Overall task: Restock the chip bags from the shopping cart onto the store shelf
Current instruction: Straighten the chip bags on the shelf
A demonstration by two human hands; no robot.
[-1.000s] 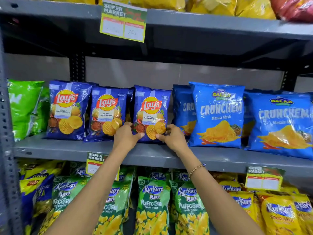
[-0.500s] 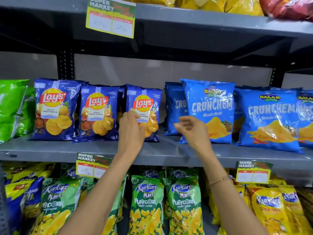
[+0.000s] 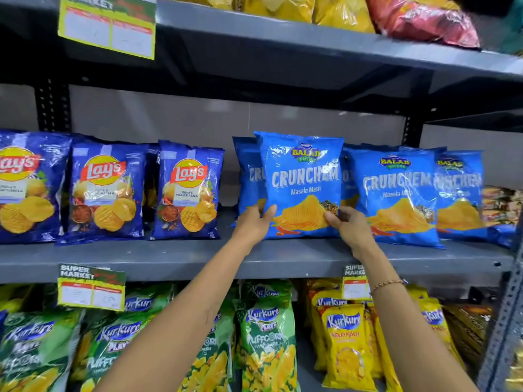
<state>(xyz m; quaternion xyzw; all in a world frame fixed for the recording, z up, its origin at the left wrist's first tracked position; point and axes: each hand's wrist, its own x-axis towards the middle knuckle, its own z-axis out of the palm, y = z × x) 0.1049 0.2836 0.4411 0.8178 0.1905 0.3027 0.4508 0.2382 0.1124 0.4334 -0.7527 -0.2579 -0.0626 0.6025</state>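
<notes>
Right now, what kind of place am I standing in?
Most likely a supermarket snack aisle. Grey metal shelving holds rows of Lay's bags and Crunchem bags, with Kurkure bags below, and price tags printed "Super Market" clip to the shelf edges.

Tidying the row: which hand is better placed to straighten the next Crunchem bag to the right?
The right hand: it grips the front Crunchem bag on the side beside the next bag.

- The left hand [image 3: 253, 222] and right hand [image 3: 349, 226] grip the lower corners of a Crunchem bag [image 3: 301, 185] standing on the middle shelf [image 3: 169, 257].
- Left of the grip: three Lay's bags [image 3: 188, 193].
- Right of it: more Crunchem bags [image 3: 396, 196].
- Below it: Kurkure bags [image 3: 264, 335].
</notes>
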